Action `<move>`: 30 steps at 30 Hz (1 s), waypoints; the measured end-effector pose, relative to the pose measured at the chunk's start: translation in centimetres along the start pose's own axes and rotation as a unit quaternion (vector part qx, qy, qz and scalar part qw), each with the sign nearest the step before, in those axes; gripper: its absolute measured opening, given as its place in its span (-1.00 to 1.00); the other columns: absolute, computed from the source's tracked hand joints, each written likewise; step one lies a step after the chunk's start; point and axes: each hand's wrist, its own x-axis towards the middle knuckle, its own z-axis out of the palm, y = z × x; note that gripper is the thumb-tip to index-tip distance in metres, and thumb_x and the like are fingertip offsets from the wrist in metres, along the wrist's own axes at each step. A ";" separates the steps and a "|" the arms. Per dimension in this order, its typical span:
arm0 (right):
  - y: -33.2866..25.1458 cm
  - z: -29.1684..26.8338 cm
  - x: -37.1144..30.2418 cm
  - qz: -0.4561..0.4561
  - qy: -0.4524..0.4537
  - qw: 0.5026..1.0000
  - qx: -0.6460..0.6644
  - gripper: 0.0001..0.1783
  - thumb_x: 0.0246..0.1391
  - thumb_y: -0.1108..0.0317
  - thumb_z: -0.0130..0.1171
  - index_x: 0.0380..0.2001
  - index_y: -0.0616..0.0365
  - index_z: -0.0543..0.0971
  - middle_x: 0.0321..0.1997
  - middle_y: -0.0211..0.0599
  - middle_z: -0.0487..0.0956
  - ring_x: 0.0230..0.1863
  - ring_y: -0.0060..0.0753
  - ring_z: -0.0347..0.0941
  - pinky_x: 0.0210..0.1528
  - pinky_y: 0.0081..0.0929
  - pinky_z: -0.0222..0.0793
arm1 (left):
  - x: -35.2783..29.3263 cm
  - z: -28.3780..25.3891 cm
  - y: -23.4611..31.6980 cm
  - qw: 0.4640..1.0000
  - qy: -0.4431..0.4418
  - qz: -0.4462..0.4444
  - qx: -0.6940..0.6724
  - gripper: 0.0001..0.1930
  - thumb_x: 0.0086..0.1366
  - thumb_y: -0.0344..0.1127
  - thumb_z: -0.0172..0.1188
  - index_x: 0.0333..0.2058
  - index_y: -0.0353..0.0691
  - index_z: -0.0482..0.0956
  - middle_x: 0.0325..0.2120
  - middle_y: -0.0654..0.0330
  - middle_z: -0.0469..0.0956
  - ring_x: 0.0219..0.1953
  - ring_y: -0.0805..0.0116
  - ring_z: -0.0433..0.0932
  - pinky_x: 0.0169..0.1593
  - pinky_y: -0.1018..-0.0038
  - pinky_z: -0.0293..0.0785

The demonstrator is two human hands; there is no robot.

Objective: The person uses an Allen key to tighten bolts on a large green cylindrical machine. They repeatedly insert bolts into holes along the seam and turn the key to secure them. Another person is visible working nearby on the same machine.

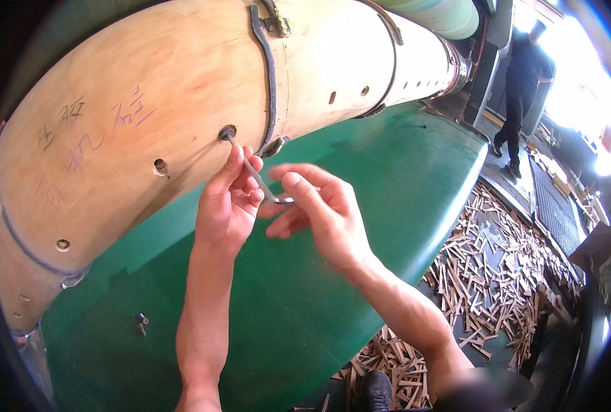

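Note:
My left hand (228, 206) is closed round the shaft of a grey metal L-shaped hex key (256, 174). The key's far tip meets a bolt hole (228, 133) in the large curved wooden die board (182, 69). Its bent short end points right, toward my right hand (322, 213). That hand is beside the bend with fingers loosely curled and apart, slightly blurred, and seems to hold nothing. Two more holes, one with a bolt in it (160, 167), lie along the board's lower edge to the left.
Beneath the board is a green sheet-like surface (305, 275) with a couple of small metal pieces (142, 323) on it. Dark straps (269, 75) cross the wooden board. Wood scraps (484, 275) litter the floor at right. A person in dark clothing (523, 82) stands at the far right.

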 end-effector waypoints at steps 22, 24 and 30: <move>0.2 -2.5 2.7 -0.442 -0.067 0.767 -0.460 -0.83 0.06 0.40 0.39 -0.44 0.19 0.57 -0.56 -0.23 0.60 -0.57 -0.35 0.57 -0.52 -0.42 0.48 | 0.4 1.4 -0.7 0.999 0.026 0.022 0.003 -0.74 0.45 -0.07 0.16 -0.14 -0.14 0.60 -0.38 0.32 0.57 -0.47 0.66 0.44 -0.40 0.70 0.38; 0.2 -0.9 2.3 -0.212 0.031 0.923 -0.318 -0.70 0.30 0.30 0.16 -0.50 0.25 0.51 -0.56 -0.21 0.62 -0.56 -0.42 0.57 -0.51 -0.43 0.47 | -0.2 1.7 -0.9 0.999 0.005 0.032 0.007 -0.68 0.51 -0.07 0.02 -0.04 -0.17 0.57 -0.28 0.33 0.59 -0.47 0.60 0.45 -0.38 0.65 0.41; 2.0 -1.8 2.3 -0.008 -0.135 0.988 0.073 -0.77 0.41 0.26 0.01 -0.08 0.19 0.49 -0.10 -0.21 0.62 -0.24 -0.32 0.64 -0.31 -0.43 0.55 | -0.6 2.3 -0.3 0.997 0.054 -0.041 -0.033 -0.72 0.47 -0.04 0.11 -0.10 -0.10 0.61 -0.35 0.39 0.62 -0.57 0.56 0.44 -0.52 0.55 0.37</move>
